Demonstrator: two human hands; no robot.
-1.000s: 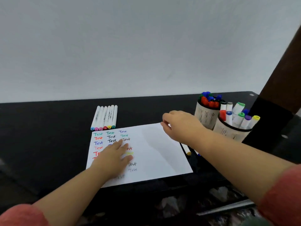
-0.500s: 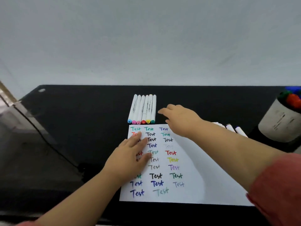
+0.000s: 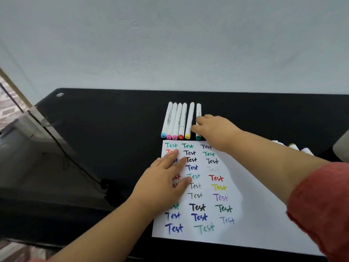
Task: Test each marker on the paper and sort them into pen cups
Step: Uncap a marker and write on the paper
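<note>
Your right hand (image 3: pixel 213 129) has reached the teal-capped white marker (image 3: pixel 198 110), pinching it away from the row; left hand (image 3: pixel 166 178) stays flat on the white paper (image 3: pixel 255 214).

A: Surface was a black table (image 3: pixel 98 140), set against a pale wall.

B: On it?

A: White paper (image 3: pixel 251 210) at 5 o'clock, rows of "Test" in colours. Six white markers (image 3: pixel 180 121) lay side by side at its 12 o'clock edge. More marker ends (image 3: pixel 300 148) showed at 3 o'clock.
</note>
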